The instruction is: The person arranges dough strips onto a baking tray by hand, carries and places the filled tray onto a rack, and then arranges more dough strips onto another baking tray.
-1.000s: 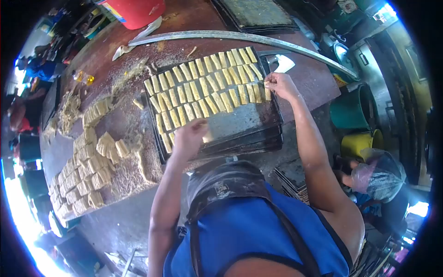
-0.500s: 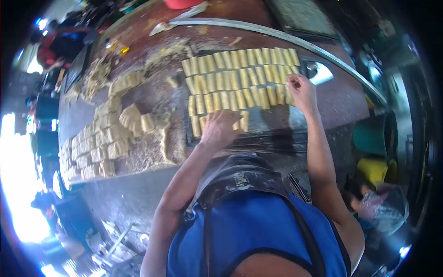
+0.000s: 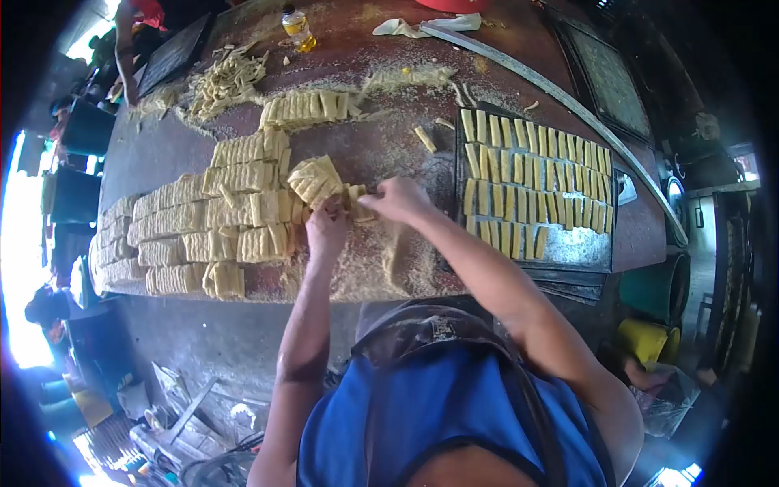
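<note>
Pale dough sticks stand in stacked bundles on the floury table. My left hand has its fingers bent against the lower edge of a loose bundle. Just right of it, my right hand reaches in from the right, its fingertips at a few short sticks; whether it grips one is too small to tell. On the right, a dark tray holds several rows of sticks, the lowest row filling only its left part. A single stick lies between the bundles and the tray.
A long metal strip curves behind the tray. At the back are an oil bottle, a white cloth, a red tub and a heap of dough strips. Another person's arm reaches in at the upper left.
Both hands have moved left from the tray to the loose bundle. The view has shifted left, so the tray sits further right. More sticks show in the tray's lowest row.
</note>
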A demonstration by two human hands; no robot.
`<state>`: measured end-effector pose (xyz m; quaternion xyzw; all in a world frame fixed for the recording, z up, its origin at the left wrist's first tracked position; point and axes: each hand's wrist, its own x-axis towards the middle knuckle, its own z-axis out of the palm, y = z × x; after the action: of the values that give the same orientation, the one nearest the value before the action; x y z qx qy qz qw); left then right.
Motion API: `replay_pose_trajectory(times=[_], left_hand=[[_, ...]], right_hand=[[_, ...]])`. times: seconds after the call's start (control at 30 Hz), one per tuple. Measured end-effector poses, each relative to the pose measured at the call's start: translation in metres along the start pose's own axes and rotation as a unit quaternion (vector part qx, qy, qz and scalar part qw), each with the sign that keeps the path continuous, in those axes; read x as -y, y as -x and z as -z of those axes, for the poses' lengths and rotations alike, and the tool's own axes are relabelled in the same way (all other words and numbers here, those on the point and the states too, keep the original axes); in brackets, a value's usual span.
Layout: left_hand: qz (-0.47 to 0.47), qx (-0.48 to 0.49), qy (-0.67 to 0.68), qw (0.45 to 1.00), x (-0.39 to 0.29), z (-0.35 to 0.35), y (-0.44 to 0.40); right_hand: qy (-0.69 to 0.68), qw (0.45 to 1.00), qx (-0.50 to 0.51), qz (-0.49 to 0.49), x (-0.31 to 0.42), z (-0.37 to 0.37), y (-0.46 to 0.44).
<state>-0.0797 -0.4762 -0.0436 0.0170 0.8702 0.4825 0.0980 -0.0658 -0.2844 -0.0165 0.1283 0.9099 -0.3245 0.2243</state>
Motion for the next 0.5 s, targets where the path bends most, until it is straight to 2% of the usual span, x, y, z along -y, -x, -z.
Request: replay_pose_trajectory(times=[0.03,0.1,0.13,0.2,0.23,0.3,0.33,0.37,0.4,0.43,0.47,0.5], left_hand=[[-0.077,-0.030,-0.046,0.996,-0.003,0.002,0.006],[-0.014,0.015,-0.005,1.000,-0.010,0.008,0.010],[-0.014,0.022,-0.001,1.000,-0.001,0.008,0.008],[-0.060,0.026,-0.014,0.998,0.012,0.006,0.005],[-0.063,0.032,-0.007,0.998,0.010,0.007,0.005],[-0.057,0.046,-0.047,0.996,0.003,0.008,0.004],[-0.053,0.076,-0.011,0.996,0.003,0.008,0.002],[-0.065,0.066,-0.031,0.995,0.001,0.008,0.004],[-0.055,0.078,0.023,0.995,0.012,0.007,0.002],[-0.056,0.054,0.016,0.997,-0.001,0.011,0.007],[-0.113,0.026,-0.010,0.993,-0.004,0.015,0.011],[-0.066,0.039,0.030,0.997,-0.002,0.016,0.012]], right_hand=[[0.051,0.997,0.034,-0.036,0.024,0.004,0.002],[0.091,0.972,-0.207,0.070,0.033,-0.032,-0.005],[0.094,0.972,-0.206,0.062,0.032,-0.034,-0.008],[0.054,0.984,-0.126,0.112,0.030,-0.030,-0.010],[0.059,0.984,-0.130,0.105,0.031,-0.025,-0.008],[-0.024,0.997,-0.051,0.062,0.028,-0.014,-0.004],[-0.113,0.991,-0.050,0.044,0.021,-0.011,-0.003],[-0.135,0.986,-0.063,0.071,0.007,-0.004,0.002],[-0.260,0.962,-0.048,0.070,-0.011,0.006,0.008],[-0.381,0.921,-0.033,0.073,-0.030,0.014,0.017],[-0.402,0.909,-0.072,0.079,-0.041,0.039,0.046],[-0.464,0.881,-0.068,0.064,-0.070,0.050,0.060]])
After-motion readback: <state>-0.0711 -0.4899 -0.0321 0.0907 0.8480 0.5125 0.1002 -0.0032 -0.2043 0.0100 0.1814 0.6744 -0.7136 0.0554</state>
